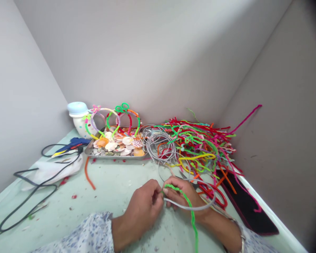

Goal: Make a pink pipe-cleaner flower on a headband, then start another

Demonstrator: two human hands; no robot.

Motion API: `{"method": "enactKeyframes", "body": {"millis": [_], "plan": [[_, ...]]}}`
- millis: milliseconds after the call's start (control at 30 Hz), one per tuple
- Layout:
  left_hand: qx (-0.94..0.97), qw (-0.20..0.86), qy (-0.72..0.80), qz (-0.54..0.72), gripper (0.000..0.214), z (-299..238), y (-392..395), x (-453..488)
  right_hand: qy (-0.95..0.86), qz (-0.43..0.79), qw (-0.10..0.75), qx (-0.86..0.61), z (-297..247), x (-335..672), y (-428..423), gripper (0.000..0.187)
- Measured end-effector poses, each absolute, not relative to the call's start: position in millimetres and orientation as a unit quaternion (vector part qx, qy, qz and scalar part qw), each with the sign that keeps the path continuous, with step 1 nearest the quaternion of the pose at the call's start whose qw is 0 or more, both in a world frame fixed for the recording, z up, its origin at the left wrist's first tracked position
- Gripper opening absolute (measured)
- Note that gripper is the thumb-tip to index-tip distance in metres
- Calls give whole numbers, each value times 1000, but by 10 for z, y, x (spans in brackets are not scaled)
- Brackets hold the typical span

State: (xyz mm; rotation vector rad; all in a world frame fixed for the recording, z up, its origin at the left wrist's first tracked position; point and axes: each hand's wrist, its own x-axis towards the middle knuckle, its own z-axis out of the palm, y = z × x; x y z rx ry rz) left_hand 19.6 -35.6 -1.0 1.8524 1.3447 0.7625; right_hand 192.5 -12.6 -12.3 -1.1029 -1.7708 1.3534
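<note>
Low in the middle of the head view, my left hand [143,207] is closed in a pinch on one end of a grey plastic headband [200,207]. My right hand [183,195] is closed beside it, gripping the same headband and a fuzzy green pipe cleaner [191,211]. The pipe cleaner is wound on the headband's end between my fingers, and its loose tail trails down toward me. The headband curves off to the right over the pale green table [113,186].
A heap of coloured pipe cleaners [200,144] and bare grey headbands [160,146] lies behind my hands. A metal tray of shells [116,146] holds decorated headbands [121,116]. A glue gun [72,144], black cord [34,189], white jar [79,119] and dark flat object [242,203] are around.
</note>
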Motion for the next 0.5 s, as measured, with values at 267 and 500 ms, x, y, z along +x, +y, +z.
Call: {"method": "enactKeyframes", "body": {"millis": [267, 500], "plan": [[684, 420, 498, 328, 10, 2, -294, 217, -616, 550, 348, -444, -112, 1883, -147, 28], [677, 439, 492, 326, 10, 7, -311, 230, -606, 547, 385, -431, -216, 1852, -174, 18]]}}
